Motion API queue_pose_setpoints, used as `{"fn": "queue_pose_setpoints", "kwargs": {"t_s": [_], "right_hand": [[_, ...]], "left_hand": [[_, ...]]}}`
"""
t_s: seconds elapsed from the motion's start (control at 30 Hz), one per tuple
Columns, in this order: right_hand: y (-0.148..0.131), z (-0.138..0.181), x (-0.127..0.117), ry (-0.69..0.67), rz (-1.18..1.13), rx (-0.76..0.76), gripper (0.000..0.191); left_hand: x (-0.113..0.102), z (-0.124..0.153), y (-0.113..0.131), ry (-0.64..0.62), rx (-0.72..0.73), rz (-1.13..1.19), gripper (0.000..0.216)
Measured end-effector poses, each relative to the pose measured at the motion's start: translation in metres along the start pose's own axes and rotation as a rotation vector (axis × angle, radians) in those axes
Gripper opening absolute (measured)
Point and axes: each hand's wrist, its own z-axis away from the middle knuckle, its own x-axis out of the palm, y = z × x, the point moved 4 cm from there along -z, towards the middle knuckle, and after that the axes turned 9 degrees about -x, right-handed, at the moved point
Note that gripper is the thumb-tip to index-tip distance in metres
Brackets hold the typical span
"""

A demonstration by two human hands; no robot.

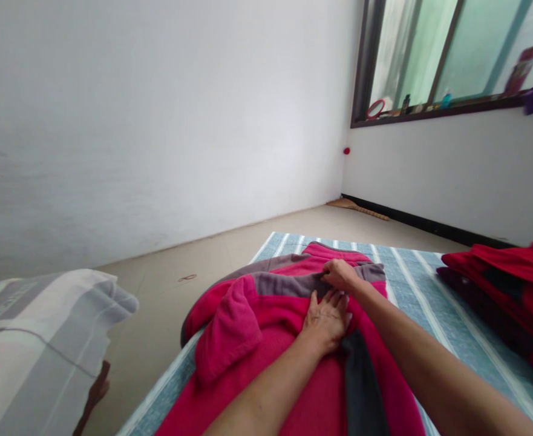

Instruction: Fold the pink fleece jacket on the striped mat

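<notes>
A pink fleece jacket [248,327] with grey panels lies spread on a blue-and-white striped mat [420,290]. My left hand [327,318] rests flat on the jacket's chest, fingers stretched out and together. Just beyond it, my right hand [339,274] is closed, pinching the grey fabric near the jacket's collar. One pink sleeve [230,330] is folded over the jacket's left side.
A pile of red and dark clothes [511,284] sits on the mat at the right. A grey-and-white striped pillow [34,345] lies at the lower left. Bare floor [166,278] runs to the white walls. A window sill [447,106] holds small bottles.
</notes>
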Motion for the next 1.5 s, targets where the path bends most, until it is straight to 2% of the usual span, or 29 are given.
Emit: {"fn": "queue_pose_setpoints", "kwargs": {"t_s": [0.07,0.2,0.27,0.47,0.6,0.8,1.0,1.1,1.2,1.3,1.4,1.5], "right_hand": [[-0.002,0.007,0.002,0.096,0.003,0.021,0.018],[0.000,0.033,0.000,0.311,0.048,0.120,0.031],[0.005,0.045,0.003,0.356,0.072,0.178,0.032],[0.014,0.048,0.022,0.280,0.048,0.089,0.028],[0.017,0.043,0.023,0.278,0.039,0.103,0.031],[0.019,0.041,0.030,0.280,0.072,0.176,0.033],[0.004,0.047,0.029,0.283,0.110,0.137,0.030],[-0.006,0.050,0.032,0.277,0.102,0.082,0.029],[-0.011,0.050,0.040,0.247,0.090,0.056,0.028],[-0.013,0.050,0.046,0.241,0.105,0.052,0.029],[-0.016,0.052,0.048,0.245,0.122,0.053,0.031],[-0.022,0.056,0.047,0.253,0.140,0.046,0.038]], "left_hand": [[-0.002,0.000,-0.001,-0.045,-0.009,0.002,0.044],[-0.004,0.000,-0.004,-0.110,-0.055,-0.002,0.052],[-0.003,-0.001,-0.006,-0.130,-0.083,-0.004,0.054],[-0.005,-0.001,-0.006,-0.136,-0.179,0.006,0.055],[-0.008,0.001,-0.005,-0.089,-0.188,0.018,0.057],[-0.005,-0.001,-0.010,-0.084,-0.313,0.001,0.081],[0.001,-0.001,-0.012,-0.114,-0.314,0.026,0.076],[-0.002,-0.005,-0.018,-0.071,-0.290,0.127,0.065],[-0.023,-0.008,-0.028,0.015,-0.247,0.197,0.052],[-0.062,0.004,-0.039,0.095,-0.203,0.175,0.046],[-0.105,0.040,-0.050,0.217,-0.191,-0.011,0.042],[-0.125,0.088,-0.065,0.259,-0.297,-0.269,0.051]]}}
